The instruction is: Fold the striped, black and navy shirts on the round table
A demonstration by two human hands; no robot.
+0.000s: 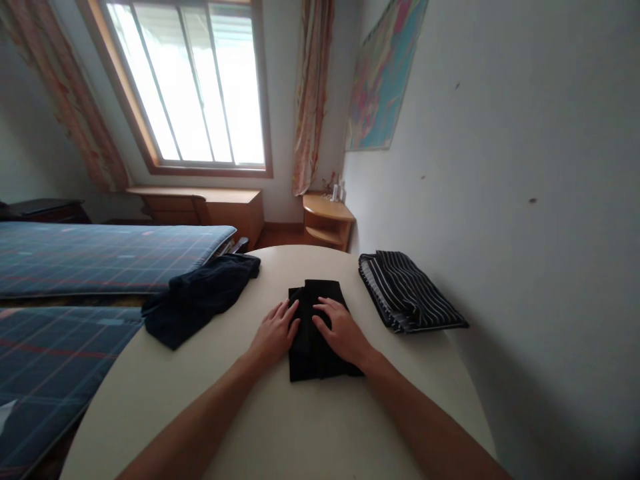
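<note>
Forearms converge, left hand and right hand resting spread-fingered on black cloth (loosely folded, perhaps; it shows dimly) that uneven pressure could skew.

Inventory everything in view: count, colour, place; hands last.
Folded cloth: 1, black, under both hands
Rumpled cloth: 1, navy, table's left edge
Striped cloth: 1, black and white, table's right
Table: 1, cream, below cloths
Mattresses: 2, blue plaid, left
Window: 1, brown frame, far wall
Curtains: 2, orange, beside window
Desk: 1, tan, below window
Shelf: 1, tan, far corner
Small items: count unclear, pale, on shelf
Poster: 1, multicoloured, right wall
Furniture: 1, dark, far left
Left hand: 1, on folded cloth
Right hand: 1, on folded cloth
</note>
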